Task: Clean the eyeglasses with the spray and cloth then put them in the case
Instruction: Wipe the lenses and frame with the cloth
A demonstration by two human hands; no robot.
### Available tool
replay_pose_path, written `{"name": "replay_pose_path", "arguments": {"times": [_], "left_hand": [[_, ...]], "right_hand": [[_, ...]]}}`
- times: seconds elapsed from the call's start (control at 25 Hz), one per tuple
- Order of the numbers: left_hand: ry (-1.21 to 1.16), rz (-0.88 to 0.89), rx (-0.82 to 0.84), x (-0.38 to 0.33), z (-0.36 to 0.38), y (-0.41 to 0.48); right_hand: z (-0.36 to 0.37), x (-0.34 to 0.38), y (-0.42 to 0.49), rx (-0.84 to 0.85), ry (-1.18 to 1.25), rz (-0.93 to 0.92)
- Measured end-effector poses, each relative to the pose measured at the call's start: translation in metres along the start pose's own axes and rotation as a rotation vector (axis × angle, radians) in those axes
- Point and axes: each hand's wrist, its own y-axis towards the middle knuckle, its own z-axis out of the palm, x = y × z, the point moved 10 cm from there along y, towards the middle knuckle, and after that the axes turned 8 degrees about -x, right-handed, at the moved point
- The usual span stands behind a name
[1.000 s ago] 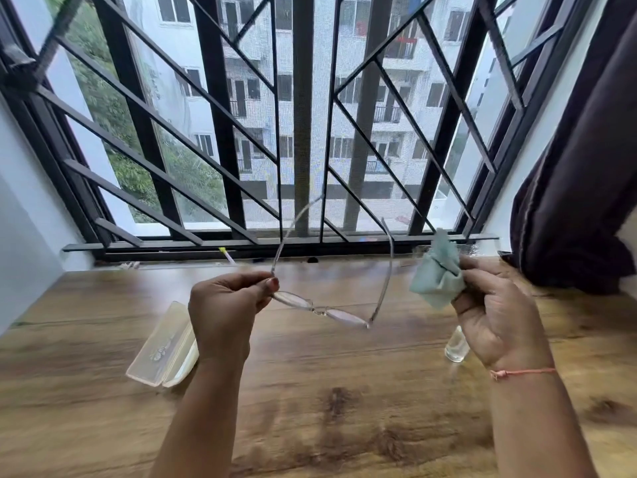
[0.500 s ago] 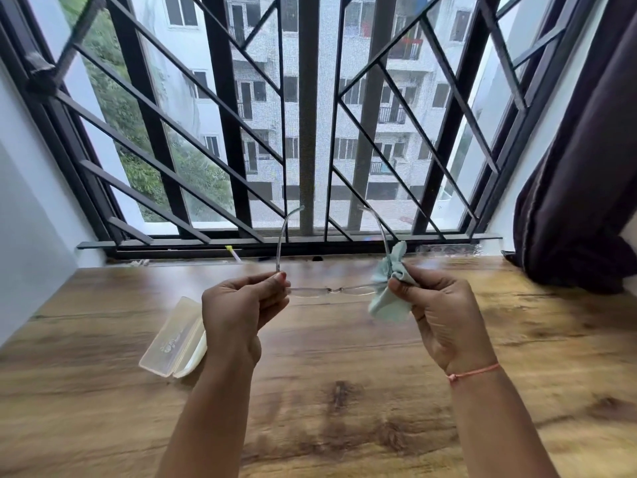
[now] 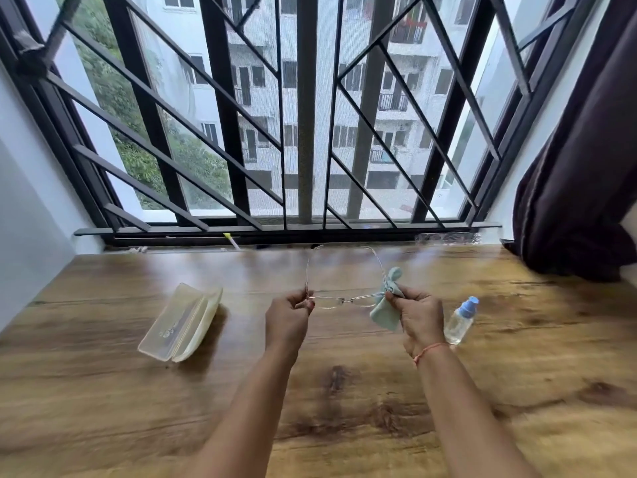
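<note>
Fingers (image 3: 303, 300) of both hands pinch the eyeglasses (image 3: 344, 300); the cloth (image 3: 384, 313) hides the right lens.

Both hands have moved farther out over the table: the left hand (image 3: 289, 317) now pinches the glasses (image 3: 344, 300) level, and the right hand (image 3: 418, 313) presses the cloth (image 3: 387, 310) onto the lens by its fingertips.
</note>
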Motion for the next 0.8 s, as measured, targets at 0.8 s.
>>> {"name": "replay_pose_path", "arguments": {"times": [0.8], "left_hand": [[0.241, -0.019, 0.154, 0.068, 0.047, 0.034]], "right_hand": [[0.012, -0.079, 0.054, -0.021, -0.031, 0.141]]}}
